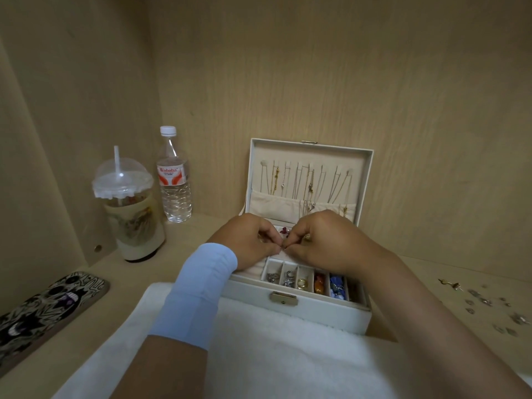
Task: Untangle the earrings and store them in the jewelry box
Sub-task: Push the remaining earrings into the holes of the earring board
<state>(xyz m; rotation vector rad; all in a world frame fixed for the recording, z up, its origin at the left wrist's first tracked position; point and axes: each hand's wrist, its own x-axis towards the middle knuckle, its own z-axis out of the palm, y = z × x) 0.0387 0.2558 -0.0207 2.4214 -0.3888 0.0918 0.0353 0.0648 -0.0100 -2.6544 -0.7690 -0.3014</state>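
1. My left hand: over the open jewelry box, fingers curled in, thumb and forefinger tips closed on an earring. A pale blue sleeve covers the wrist and part of the forearm.

2. My right hand: facing the left, fingers curled likewise, tips pinching the same earring from the other side. The two hands meet at the fingertips.

3. Earring: a tiny piece held between both pinches, above the middle of the box tray. It is too small for me to tell its shape or whether it is one piece or two tangled.

4. Jewelry box: white, brass clasp at the front, standing partly on a white towel. The front row of compartments holds silver pieces, gold rings, an orange piece and blue pieces. Something small and red lies in the tray just behind my fingertips.

5. Lid: upright against the back wall, with thin chains hanging from hooks into a cloth pocket.

6. Loose earrings: scattered on the shelf to the right of the box, well apart from my hands.

7. Water bottle: clear, white cap, upright at the left rear.

8. Drink cup: domed lid and straw, just beside the bottle.

9. Phone: patterned case, lying flat at the far left.
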